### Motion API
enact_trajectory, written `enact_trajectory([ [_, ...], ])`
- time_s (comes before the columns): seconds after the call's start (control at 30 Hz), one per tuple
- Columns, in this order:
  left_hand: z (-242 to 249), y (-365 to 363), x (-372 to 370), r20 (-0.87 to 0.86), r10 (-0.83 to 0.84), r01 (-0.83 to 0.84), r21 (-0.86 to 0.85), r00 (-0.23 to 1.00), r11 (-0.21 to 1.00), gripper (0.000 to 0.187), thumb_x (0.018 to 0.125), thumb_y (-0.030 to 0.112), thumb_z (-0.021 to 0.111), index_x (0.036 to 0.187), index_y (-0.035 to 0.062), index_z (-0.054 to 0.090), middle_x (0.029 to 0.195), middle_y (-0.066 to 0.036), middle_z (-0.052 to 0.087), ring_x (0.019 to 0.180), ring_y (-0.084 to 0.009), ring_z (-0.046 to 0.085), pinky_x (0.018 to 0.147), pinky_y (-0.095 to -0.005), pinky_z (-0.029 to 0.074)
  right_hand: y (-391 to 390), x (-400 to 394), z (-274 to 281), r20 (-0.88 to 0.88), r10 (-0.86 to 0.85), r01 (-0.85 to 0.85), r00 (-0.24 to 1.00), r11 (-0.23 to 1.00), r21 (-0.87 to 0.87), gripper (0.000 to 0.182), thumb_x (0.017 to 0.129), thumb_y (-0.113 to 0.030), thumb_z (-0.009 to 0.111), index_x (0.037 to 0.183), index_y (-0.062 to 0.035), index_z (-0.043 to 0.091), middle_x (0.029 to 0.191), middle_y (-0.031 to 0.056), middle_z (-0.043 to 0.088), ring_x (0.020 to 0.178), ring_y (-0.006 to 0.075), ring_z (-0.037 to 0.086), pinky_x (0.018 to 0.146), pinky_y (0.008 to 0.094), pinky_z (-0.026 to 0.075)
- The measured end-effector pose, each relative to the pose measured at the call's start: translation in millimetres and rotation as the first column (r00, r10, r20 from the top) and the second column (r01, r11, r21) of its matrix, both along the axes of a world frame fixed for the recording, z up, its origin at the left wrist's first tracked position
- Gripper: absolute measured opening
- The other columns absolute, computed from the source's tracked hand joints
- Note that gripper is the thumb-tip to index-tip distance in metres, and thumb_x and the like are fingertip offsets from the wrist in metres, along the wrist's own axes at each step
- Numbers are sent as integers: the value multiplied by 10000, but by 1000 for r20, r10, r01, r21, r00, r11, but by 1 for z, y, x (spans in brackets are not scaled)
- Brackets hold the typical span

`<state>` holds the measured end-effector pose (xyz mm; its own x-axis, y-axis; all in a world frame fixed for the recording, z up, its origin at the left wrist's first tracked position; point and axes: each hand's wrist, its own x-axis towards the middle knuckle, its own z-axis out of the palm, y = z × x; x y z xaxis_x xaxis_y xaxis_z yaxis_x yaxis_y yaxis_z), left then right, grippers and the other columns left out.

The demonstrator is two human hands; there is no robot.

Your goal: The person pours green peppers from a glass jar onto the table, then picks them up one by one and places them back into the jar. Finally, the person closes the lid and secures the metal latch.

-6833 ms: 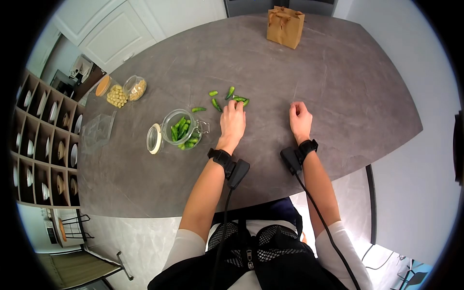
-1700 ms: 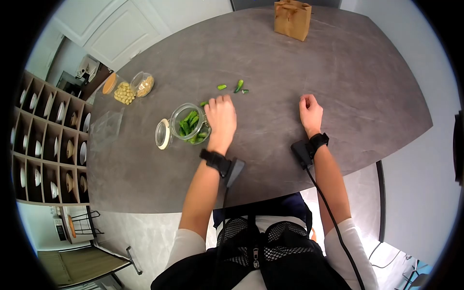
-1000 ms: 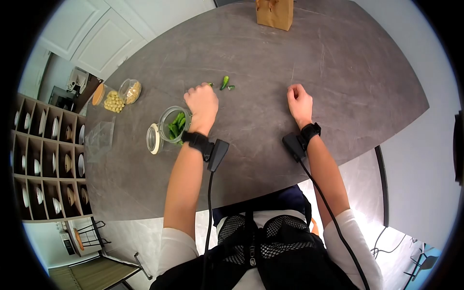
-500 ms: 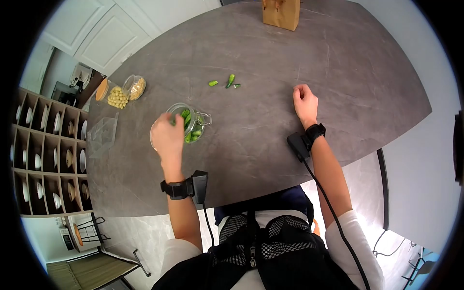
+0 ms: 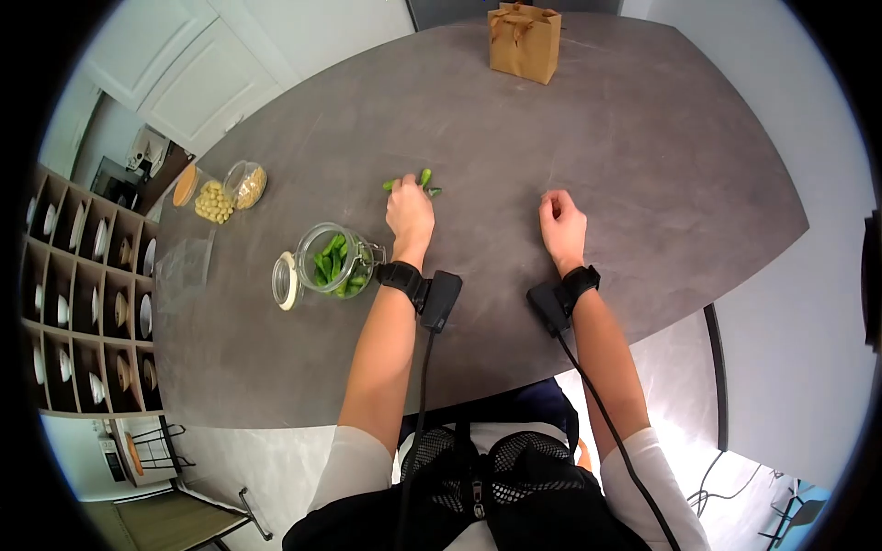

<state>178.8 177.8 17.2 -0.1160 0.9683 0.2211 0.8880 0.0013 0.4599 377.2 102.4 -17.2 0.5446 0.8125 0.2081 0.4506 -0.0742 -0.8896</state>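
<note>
My left hand (image 5: 410,216) reaches down to the small green peppers, its fingers closed around one green pepper (image 5: 389,185) whose end sticks out on the left. Two more green peppers, one bright (image 5: 425,177) and one darker (image 5: 435,192), lie just right of the fingertips. Left of my wrist stands a glass clip-top jar (image 5: 317,230) partly filled with green peppers (image 5: 331,264). Its hinged round lid (image 5: 287,281) hangs open on the left side. My right hand (image 5: 563,225) rests on the table with its fingers curled, and no object shows in it.
A jar of pale round pieces with a wooden lid (image 5: 186,185) lies at the left, beside a small clear container (image 5: 248,184). A clear plastic piece (image 5: 186,266) lies near the left edge. At the back of the grey table (image 5: 625,119) stands a brown paper bag (image 5: 525,46).
My left hand has moved from above the jar's mouth to the loose peppers on its right. My right hand stays curled on the table. The whole view has shifted slightly.
</note>
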Motion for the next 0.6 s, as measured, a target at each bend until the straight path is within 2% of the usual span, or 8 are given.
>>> enact_trajectory([
  [0.17, -14, 5, -5, -58, -31, 29, -35, 998, 999, 193, 787, 129, 566, 967, 61, 581, 969, -139, 567, 869, -356, 564, 734, -433, 460, -2, -1, 3, 11, 0, 0, 1000, 999, -38, 150, 793, -182, 517, 840, -51, 574, 694, 132, 606, 651, 294, 593, 623, 361, 459],
  [0.27, -18, 2, -6, -34, -37, 38, 8, 999, 999, 169, 790, 138, 565, 938, 58, 581, 937, -135, 572, 855, -351, 564, 717, -429, 458, 0, 1, -1, 3, 6, -6, 1000, 1000, -24, 150, 790, -182, 518, 838, -51, 573, 701, 137, 608, 664, 303, 595, 627, 365, 461],
  [0.37, -11, -15, -9, 58, -67, 56, 166, 996, 985, 150, 794, 132, 563, 913, 42, 579, 913, -135, 579, 827, -339, 568, 700, -416, 452, -1, 0, 0, 7, -4, 4, 1000, 1000, -15, 148, 789, -181, 518, 837, -51, 572, 698, 138, 607, 661, 300, 595, 628, 364, 462],
  [0.5, 23, -56, -27, 164, -110, 19, 477, 980, 879, 150, 803, 103, 559, 938, 37, 569, 897, -127, 569, 797, -318, 560, 659, -384, 451, -2, 0, 0, 2, -2, 2, 1000, 1000, -14, 148, 790, -182, 518, 835, -52, 573, 689, 135, 606, 650, 298, 593, 627, 361, 462],
  [0.57, 40, -80, -49, 194, 15, -97, 418, 981, 903, 149, 804, 92, 563, 936, 25, 566, 830, -102, 554, 697, -259, 543, 606, -338, 438, -1, 0, 1, -1, -4, 4, 1000, 1000, -10, 150, 791, -183, 518, 834, -51, 573, 685, 133, 605, 643, 296, 592, 626, 360, 462],
  [0.6, 39, -86, -65, 207, 33, -132, 485, 978, 865, 146, 800, 92, 568, 930, 26, 572, 811, -90, 547, 640, -240, 525, 584, -326, 429, -1, 0, 0, 22, -8, 8, 1000, 1000, -23, 153, 792, -185, 518, 834, -50, 575, 682, 131, 606, 637, 288, 593, 624, 356, 463],
])
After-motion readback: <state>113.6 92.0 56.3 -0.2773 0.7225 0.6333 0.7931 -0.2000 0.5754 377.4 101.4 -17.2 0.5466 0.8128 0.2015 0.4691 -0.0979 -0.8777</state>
